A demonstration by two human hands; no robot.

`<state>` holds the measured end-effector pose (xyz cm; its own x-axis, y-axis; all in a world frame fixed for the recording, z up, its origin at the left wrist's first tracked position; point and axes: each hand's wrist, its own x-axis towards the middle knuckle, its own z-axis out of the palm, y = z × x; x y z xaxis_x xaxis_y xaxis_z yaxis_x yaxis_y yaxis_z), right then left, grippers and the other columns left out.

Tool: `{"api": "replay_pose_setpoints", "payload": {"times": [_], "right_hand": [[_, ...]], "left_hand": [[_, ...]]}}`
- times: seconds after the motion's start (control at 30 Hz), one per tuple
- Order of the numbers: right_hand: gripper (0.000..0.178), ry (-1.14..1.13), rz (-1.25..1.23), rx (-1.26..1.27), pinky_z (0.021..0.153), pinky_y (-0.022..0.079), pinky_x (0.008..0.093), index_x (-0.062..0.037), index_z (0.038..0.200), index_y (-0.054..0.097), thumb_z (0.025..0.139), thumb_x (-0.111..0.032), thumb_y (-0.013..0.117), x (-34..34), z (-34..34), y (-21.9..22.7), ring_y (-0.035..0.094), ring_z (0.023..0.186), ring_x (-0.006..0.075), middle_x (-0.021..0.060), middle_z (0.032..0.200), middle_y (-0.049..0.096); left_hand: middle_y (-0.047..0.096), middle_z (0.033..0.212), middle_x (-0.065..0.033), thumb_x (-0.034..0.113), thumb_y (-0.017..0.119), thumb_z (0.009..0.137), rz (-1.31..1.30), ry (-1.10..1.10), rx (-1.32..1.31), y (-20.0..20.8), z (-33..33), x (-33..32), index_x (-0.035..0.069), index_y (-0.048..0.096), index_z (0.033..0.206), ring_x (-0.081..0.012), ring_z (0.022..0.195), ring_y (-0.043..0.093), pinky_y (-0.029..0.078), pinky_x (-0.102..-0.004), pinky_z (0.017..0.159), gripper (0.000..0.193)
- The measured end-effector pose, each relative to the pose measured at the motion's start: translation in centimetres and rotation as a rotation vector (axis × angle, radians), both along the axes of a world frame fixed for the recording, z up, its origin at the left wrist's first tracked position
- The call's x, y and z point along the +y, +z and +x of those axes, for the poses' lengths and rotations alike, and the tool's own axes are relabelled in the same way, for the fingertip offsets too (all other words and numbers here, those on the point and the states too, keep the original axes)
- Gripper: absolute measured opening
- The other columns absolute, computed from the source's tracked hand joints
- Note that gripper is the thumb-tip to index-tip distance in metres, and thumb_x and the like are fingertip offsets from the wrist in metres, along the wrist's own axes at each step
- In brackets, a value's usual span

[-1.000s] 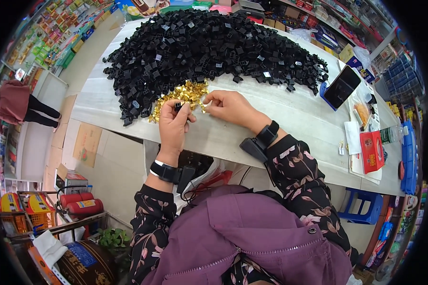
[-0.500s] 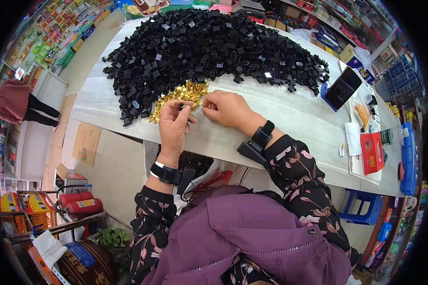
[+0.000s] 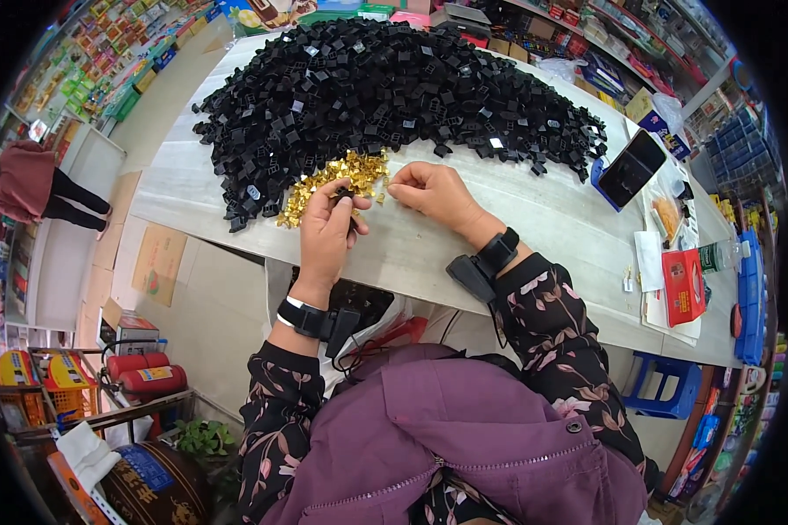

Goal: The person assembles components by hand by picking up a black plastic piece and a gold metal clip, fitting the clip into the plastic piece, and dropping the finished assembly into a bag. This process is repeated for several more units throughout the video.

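Observation:
My left hand [image 3: 328, 232] is closed around a small black plastic piece [image 3: 345, 194], held between thumb and fingers just above the table's near edge. Right beyond it lies a small heap of shiny gold metal pieces [image 3: 352, 166]. My right hand [image 3: 433, 194] is close by on the right, thumb and index finger pinched together at the edge of the gold heap. What that pinch holds, if anything, is too small to make out. Behind both hands spreads a large pile of black plastic pieces [image 3: 368, 87], some with square openings.
The pale table [image 3: 534, 254] carries a phone on a stand [image 3: 630, 166], a red box [image 3: 683, 284] and a plastic bottle [image 3: 721, 255] at the right. Red fire extinguishers [image 3: 153, 379] and a blue stool [image 3: 665, 385] are on the floor. A person [image 3: 31, 184] stands at the far left.
My right hand has shifted slightly right, away from the left hand. The left hand has turned a little, and the black piece in it now shows lower between the fingers.

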<state>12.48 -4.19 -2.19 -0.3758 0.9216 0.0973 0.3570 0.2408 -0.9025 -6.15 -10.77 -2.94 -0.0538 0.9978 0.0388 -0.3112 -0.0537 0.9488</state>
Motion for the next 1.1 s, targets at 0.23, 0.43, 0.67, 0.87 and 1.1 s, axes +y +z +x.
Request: {"api": "replay_pose_setpoints", "payload": {"times": [0.23, 0.43, 0.67, 0.87, 1.1], "right_hand": [[0.018, 0.041, -0.046, 0.025, 0.053, 0.043, 0.0200, -0.0017, 0.090, 0.065, 0.081, -0.017, 0.068, -0.1, 0.0, 0.4, 0.052, 0.061, 0.0033, -0.0017, 0.073, 0.062], [0.016, 0.050, -0.074, 0.136, 0.060, 0.045, 0.0193, -0.0023, 0.094, 0.063, 0.083, -0.014, 0.066, 0.2, 0.3, 0.0, 0.054, 0.068, 0.0045, -0.0012, 0.079, 0.062], [0.016, 0.297, -0.395, 0.406, 0.066, 0.045, 0.0192, -0.0027, 0.099, 0.061, 0.085, -0.011, 0.063, -1.5, -0.7, 1.8, 0.057, 0.074, 0.0062, -0.0007, 0.086, 0.062], [0.015, 0.249, -0.371, 0.377, 0.066, 0.046, 0.0191, -0.0028, 0.098, 0.062, 0.086, -0.012, 0.063, -1.9, -1.1, 1.4, 0.057, 0.074, 0.0054, -0.0005, 0.086, 0.062], [0.017, 0.208, -0.278, 0.326, 0.065, 0.046, 0.0190, -0.0031, 0.098, 0.061, 0.086, -0.015, 0.064, -1.6, -0.9, 1.4, 0.057, 0.074, 0.0047, -0.0009, 0.084, 0.062]], "left_hand": [[0.063, 0.090, -0.0081, 0.008, 0.047, 0.092, 0.011, -0.018, 0.094, -0.1, 0.4, -0.2, 0.003, 0.046, 0.112, -0.0085, 0.062, 0.056, 0.040, -0.0183, 0.047, 0.020], [0.062, 0.088, -0.0066, 0.007, 0.049, 0.091, 0.041, -0.019, 0.182, -0.1, 0.9, -0.2, 0.003, 0.048, 0.110, -0.0089, 0.064, 0.057, 0.046, -0.0205, 0.055, 0.020], [0.062, 0.087, -0.0039, 0.006, 0.050, 0.091, 0.131, -0.015, 0.310, -0.8, 1.2, -0.3, 0.001, 0.052, 0.109, -0.0074, 0.068, 0.058, 0.049, -0.0219, 0.062, 0.019], [0.062, 0.086, -0.0036, 0.006, 0.051, 0.091, 0.138, -0.017, 0.319, -0.8, 1.3, -0.2, 0.001, 0.053, 0.108, -0.0072, 0.070, 0.059, 0.050, -0.0220, 0.063, 0.018], [0.063, 0.088, -0.0048, 0.006, 0.051, 0.091, 0.131, -0.020, 0.298, -0.5, 1.4, -0.3, 0.001, 0.053, 0.109, -0.0081, 0.073, 0.060, 0.051, -0.0222, 0.065, 0.019]]}}
